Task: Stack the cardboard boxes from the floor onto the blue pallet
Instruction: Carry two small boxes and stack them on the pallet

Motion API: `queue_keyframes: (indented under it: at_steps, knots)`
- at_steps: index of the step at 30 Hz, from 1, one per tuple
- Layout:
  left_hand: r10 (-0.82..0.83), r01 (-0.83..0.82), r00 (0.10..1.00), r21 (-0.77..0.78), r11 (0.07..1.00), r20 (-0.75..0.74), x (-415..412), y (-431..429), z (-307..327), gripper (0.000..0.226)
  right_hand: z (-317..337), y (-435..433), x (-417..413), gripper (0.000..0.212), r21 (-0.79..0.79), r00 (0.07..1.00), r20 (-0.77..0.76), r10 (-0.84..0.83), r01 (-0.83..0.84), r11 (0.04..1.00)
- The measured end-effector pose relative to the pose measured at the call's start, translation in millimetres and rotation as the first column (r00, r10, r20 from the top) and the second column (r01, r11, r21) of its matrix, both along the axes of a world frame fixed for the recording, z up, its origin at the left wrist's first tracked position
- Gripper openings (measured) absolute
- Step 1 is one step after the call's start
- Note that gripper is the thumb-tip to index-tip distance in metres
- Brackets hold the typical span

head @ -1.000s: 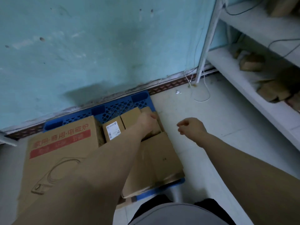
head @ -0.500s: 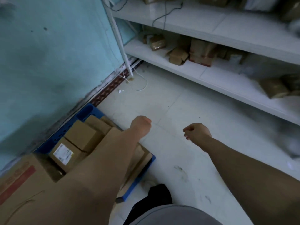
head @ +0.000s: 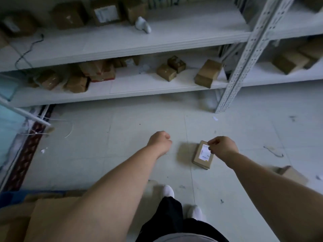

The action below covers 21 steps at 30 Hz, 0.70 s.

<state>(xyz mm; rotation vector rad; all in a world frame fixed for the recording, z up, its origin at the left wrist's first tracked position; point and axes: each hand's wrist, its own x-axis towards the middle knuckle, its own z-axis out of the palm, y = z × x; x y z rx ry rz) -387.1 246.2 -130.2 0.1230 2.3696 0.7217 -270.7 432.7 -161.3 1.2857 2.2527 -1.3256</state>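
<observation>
The box (head: 203, 155) lies flat on the floor, just ahead of your feet. It looks small, light and stiff, so take it by its two long sides. Your right hand (head: 222, 145) is at its far corner with the fingers curled. I cannot tell if it touches. Your left hand (head: 160, 141) is a fist and holds nothing. There is open floor around the box, and the pallet (head: 9, 195) is low at your left.

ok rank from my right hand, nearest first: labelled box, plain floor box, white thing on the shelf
1. labelled box, just beside the right hand
2. plain floor box, at the right edge
3. white thing, on the upper shelf, far back
</observation>
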Motion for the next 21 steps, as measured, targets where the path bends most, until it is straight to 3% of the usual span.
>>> queue_keyframes:
  at_steps: [5,8,11,13,18,21]
  knots:
    - [-0.194,0.196,0.98,-0.026,0.98,0.049,8,81,-32,0.03,-27,55,45,0.026,-0.037,0.956,0.033,-0.29,0.291,0.956]
    - [-0.308,0.319,0.944,-0.084,0.944,0.116,8,122,-55,0.007,-44,76,69,0.021,-0.043,0.918,0.064,-0.39,0.393,0.918]
    - [-0.39,0.409,0.908,-0.123,0.904,0.151,12,163,-73,0.029,-59,102,85,0.02,-0.041,0.878,0.085,-0.47,0.475,0.879]
    - [-0.446,0.47,0.88,-0.162,0.868,0.167,20,193,-81,0.032,-69,122,98,0.021,-0.046,0.845,0.104,-0.524,0.53,0.847]
    - [-0.541,0.58,0.81,-0.171,0.797,0.226,51,277,-93,0.009,-91,176,147,0.028,-0.015,0.781,0.168,-0.601,0.612,0.791]
    - [-0.55,0.59,0.804,-0.184,0.786,0.226,77,329,-110,0.034,-111,217,179,0.029,-0.024,0.741,0.234,-0.629,0.651,0.758]
